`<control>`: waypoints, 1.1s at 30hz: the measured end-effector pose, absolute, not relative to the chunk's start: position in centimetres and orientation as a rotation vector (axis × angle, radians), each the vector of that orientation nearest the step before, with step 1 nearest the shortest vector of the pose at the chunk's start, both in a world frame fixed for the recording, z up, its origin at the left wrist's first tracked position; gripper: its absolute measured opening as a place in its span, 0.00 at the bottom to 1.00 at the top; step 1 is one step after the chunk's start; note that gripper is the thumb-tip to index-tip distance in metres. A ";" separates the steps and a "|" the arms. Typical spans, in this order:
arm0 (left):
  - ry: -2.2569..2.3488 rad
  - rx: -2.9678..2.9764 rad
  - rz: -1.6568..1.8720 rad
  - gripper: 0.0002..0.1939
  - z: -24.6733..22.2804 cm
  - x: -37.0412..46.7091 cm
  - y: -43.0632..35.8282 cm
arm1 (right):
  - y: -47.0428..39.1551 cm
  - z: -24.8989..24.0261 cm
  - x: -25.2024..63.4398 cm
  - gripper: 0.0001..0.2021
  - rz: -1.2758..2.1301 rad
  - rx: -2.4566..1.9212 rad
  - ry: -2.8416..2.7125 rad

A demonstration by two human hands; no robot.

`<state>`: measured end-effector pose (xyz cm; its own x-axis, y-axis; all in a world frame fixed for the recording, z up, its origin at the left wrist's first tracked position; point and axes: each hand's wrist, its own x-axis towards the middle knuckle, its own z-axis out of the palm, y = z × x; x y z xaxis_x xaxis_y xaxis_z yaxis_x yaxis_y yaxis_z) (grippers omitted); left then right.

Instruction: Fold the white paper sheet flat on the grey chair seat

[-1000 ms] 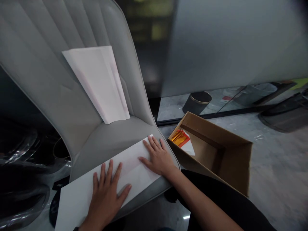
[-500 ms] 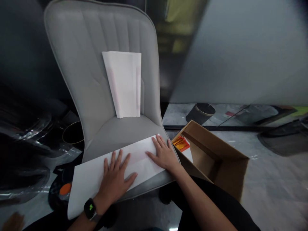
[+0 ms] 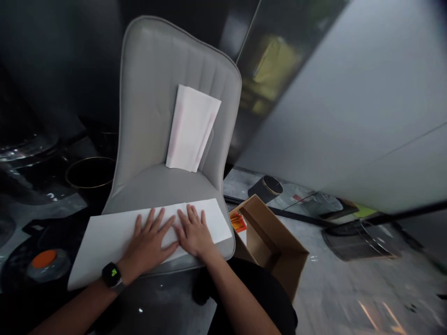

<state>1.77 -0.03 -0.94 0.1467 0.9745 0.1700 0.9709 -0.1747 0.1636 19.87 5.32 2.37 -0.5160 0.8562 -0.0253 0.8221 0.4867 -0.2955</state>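
A long white paper sheet (image 3: 101, 242) lies across the seat of a grey chair (image 3: 143, 111), its left end reaching past the seat edge. My left hand (image 3: 148, 244), with a watch on the wrist, rests flat on the middle of the sheet, fingers spread. Close beside it, my right hand (image 3: 194, 232) presses on the sheet with fingers apart, the two hands nearly touching. A folded white paper piece (image 3: 193, 128) leans against the chair's backrest.
Right of the chair stands an open cardboard box (image 3: 282, 232) with an orange-red packet (image 3: 238, 222) inside. A black bin (image 3: 91, 173) and an orange-capped container (image 3: 47, 263) are at the left. A glossy panel (image 3: 335, 121) rises behind.
My right hand has slid left along the sheet, closer to my left hand. The view has tilted and shifted, so the chair and box appear turned.
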 end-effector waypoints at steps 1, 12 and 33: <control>2.009 2.366 0.375 0.37 -0.9 1.8 -0.1 | 5.0 2.3 19.4 0.31 0.410 -1.438 -2.609; 2.005 2.392 0.366 0.39 -0.2 1.6 0.0 | 7.1 1.3 21.9 0.42 0.494 -1.725 -2.386; 2.010 2.367 0.220 0.39 0.7 2.0 -0.2 | 9.4 1.3 25.3 0.45 0.395 -2.019 -2.178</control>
